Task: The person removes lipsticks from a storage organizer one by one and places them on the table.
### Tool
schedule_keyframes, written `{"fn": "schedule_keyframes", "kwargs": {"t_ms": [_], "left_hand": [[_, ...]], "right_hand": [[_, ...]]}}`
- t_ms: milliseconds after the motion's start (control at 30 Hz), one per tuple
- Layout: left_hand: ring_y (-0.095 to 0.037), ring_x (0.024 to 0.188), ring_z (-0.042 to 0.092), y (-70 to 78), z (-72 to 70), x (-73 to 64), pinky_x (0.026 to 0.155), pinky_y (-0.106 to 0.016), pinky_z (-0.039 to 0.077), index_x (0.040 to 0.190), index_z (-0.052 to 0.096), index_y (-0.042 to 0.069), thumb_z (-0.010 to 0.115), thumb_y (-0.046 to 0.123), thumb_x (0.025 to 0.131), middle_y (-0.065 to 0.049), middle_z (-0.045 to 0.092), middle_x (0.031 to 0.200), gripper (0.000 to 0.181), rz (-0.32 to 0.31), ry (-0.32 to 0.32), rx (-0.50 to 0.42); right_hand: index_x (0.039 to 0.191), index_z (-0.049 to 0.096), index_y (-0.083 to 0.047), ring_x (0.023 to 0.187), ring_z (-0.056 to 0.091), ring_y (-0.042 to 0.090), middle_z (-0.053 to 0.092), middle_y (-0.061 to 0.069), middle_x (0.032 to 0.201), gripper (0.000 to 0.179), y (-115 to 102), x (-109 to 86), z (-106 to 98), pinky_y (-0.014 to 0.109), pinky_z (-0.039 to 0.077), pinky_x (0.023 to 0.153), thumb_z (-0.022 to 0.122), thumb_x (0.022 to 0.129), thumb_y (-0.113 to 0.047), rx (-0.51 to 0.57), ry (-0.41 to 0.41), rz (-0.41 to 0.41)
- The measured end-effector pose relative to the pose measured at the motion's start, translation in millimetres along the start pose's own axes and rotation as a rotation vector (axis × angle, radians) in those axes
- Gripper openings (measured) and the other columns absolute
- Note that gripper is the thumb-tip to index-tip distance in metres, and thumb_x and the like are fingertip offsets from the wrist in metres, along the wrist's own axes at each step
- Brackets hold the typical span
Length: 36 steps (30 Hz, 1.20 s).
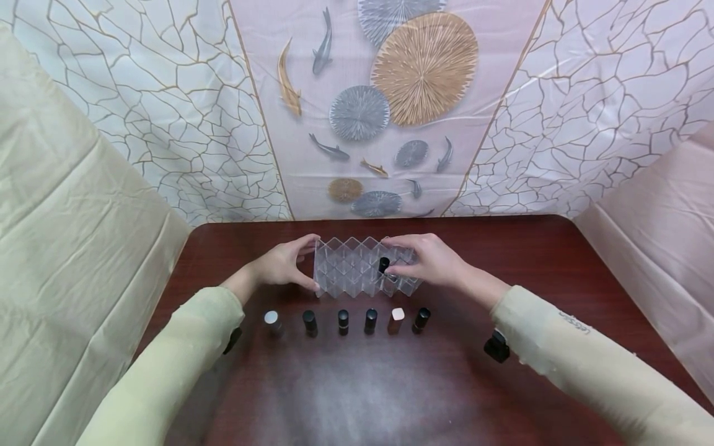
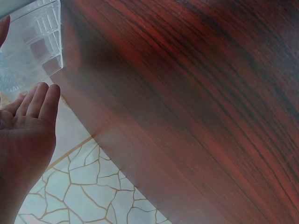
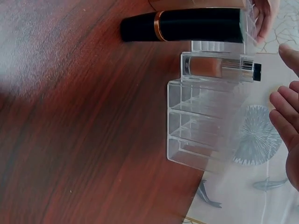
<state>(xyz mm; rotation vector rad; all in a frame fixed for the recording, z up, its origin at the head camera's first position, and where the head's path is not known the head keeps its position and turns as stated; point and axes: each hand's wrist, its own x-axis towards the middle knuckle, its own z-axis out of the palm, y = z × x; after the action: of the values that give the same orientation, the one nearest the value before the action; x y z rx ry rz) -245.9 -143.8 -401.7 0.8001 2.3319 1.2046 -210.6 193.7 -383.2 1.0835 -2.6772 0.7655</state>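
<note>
My left hand (image 1: 281, 262) holds the left end of a clear zigzag-edged organizer (image 1: 347, 269), thumb at its near corner and fingers at the far one. In the left wrist view the fingers (image 2: 39, 102) lie nearly straight beside it. My right hand (image 1: 435, 260) reaches over the organizer's right part, around a black-topped tube (image 1: 383, 265) in a compartment. In the right wrist view a slim tube (image 3: 205, 66) with a peach body and dark end sits in the organizer; the right fingers (image 3: 285, 109) are spread apart from it.
A row of lipstick-like tubes stands on the dark red table (image 1: 346, 396) before the organizer: a silver-topped one (image 1: 272, 321), several black ones (image 1: 370, 321) and a pink-topped one (image 1: 396, 319). Patterned cloth (image 1: 357, 173) hangs beyond the table's far edge.
</note>
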Motion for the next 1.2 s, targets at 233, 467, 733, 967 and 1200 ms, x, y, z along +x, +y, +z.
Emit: {"fn": "schedule_keyframes", "kwargs": {"t_ms": [233, 467, 733, 967, 1200], "left_hand": [[-0.034, 0.139, 0.035, -23.4, 1.4, 10.5, 0.111, -0.047, 0.034, 0.147, 0.029, 0.007, 0.089, 0.015, 0.066, -0.021, 0.033, 0.152, 0.101, 0.004, 0.003, 0.039], [-0.027, 0.138, 0.038, -32.1, 1.5, 14.5, 0.110, -0.042, 0.037, 0.146, 0.031, 0.012, 0.091, 0.021, 0.064, -0.015, 0.035, 0.152, 0.102, 0.002, 0.006, 0.062], [-0.028, 0.138, 0.039, -29.7, 1.8, 14.1, 0.110, -0.039, 0.037, 0.145, 0.032, 0.011, 0.090, 0.019, 0.066, -0.013, 0.037, 0.151, 0.099, 0.002, 0.005, 0.068], [-0.027, 0.138, 0.039, -28.2, 2.4, 13.0, 0.110, -0.039, 0.037, 0.144, 0.033, 0.011, 0.090, 0.019, 0.065, -0.011, 0.038, 0.150, 0.098, -0.001, 0.010, 0.065], [-0.023, 0.138, 0.039, -28.4, 1.4, 11.9, 0.110, -0.038, 0.037, 0.146, 0.031, 0.012, 0.090, 0.019, 0.066, -0.010, 0.038, 0.151, 0.100, -0.021, 0.014, 0.072]], "right_hand": [[0.126, 0.063, -0.007, 0.112, 0.062, 0.018, 0.067, 0.008, 0.121, 0.056, 0.2, 2.6, 9.1, 0.037, 0.051, 0.094, 0.079, 0.079, -0.034, 0.019, -0.029, 0.052], [0.122, 0.065, -0.007, 0.106, 0.065, 0.016, 0.069, 0.005, 0.117, 0.052, 1.0, 2.6, 14.6, 0.035, 0.053, 0.090, 0.080, 0.079, -0.032, -0.003, -0.033, 0.061], [0.116, 0.069, -0.008, 0.100, 0.067, 0.014, 0.071, 0.002, 0.112, 0.046, 5.6, 2.7, 21.6, 0.032, 0.054, 0.086, 0.080, 0.079, -0.032, -0.047, -0.031, 0.033], [0.115, 0.070, -0.009, 0.098, 0.067, 0.014, 0.071, 0.001, 0.110, 0.042, 6.9, 3.6, 25.0, 0.033, 0.054, 0.084, 0.079, 0.080, -0.031, -0.056, -0.021, 0.011], [0.110, 0.071, -0.010, 0.093, 0.068, 0.012, 0.072, 0.000, 0.104, 0.032, 5.1, 7.6, 26.8, 0.031, 0.055, 0.080, 0.078, 0.082, -0.023, -0.045, -0.010, -0.005]]}}
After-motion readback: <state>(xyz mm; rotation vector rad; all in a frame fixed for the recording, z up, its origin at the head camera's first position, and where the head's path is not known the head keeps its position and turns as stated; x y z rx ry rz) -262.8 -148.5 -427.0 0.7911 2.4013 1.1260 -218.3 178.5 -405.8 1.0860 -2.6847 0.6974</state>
